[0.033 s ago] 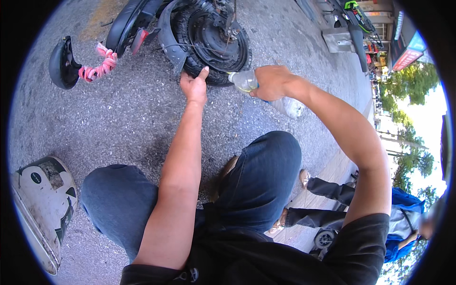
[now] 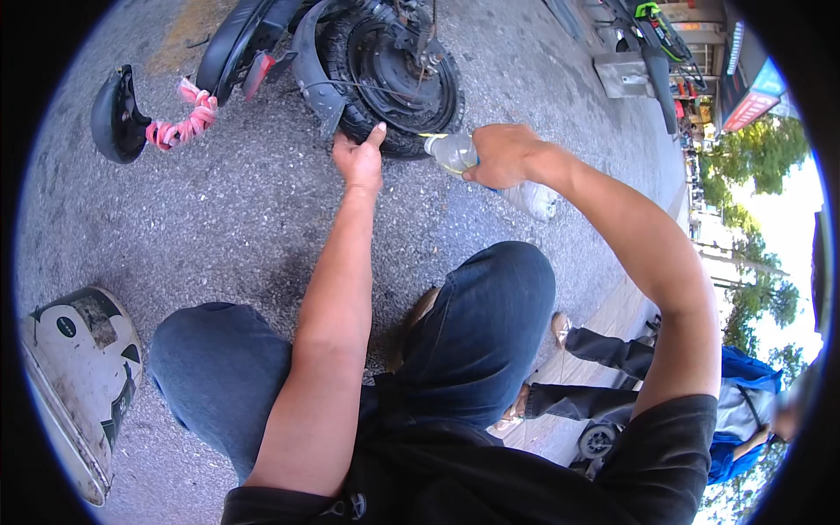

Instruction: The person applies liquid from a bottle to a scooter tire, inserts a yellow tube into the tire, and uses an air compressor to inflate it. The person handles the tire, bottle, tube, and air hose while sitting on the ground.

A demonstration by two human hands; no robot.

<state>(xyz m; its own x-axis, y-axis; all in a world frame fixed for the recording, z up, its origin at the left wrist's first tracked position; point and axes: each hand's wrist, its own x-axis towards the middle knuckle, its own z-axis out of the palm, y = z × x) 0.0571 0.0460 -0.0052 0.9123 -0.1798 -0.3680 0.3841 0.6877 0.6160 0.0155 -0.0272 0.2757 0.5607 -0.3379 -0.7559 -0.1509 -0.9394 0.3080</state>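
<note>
My left hand (image 2: pixel 359 156) grips the lower edge of a black tyre (image 2: pixel 391 140) on a scooter wheel (image 2: pixel 398 79), thumb upward, under a scuffed dark mudguard (image 2: pixel 319 96). Just right of it, my right hand (image 2: pixel 499 153) is closed around a clear plastic bottle (image 2: pixel 451 153), tilted with its neck toward the tyre. A thin yellow piece shows at the bottle's mouth beside the rubber; whether it touches the tyre I cannot tell. The bottle's pale, crumpled lower end (image 2: pixel 534 199) sticks out below my hand.
A black scooter body (image 2: pixel 223 52), black seat-like part (image 2: pixel 118 122) and pink wrapped loop (image 2: pixel 179 131) lie upper left. A white bucket (image 2: pixel 70 376) is lower left. A person (image 2: pixel 744 411) in blue is on pavement at right. Metal equipment (image 2: pixel 626 74) stands upper right, before shopfronts and trees.
My right hand and the bottle have shifted very slightly to the right. Little else differs.
</note>
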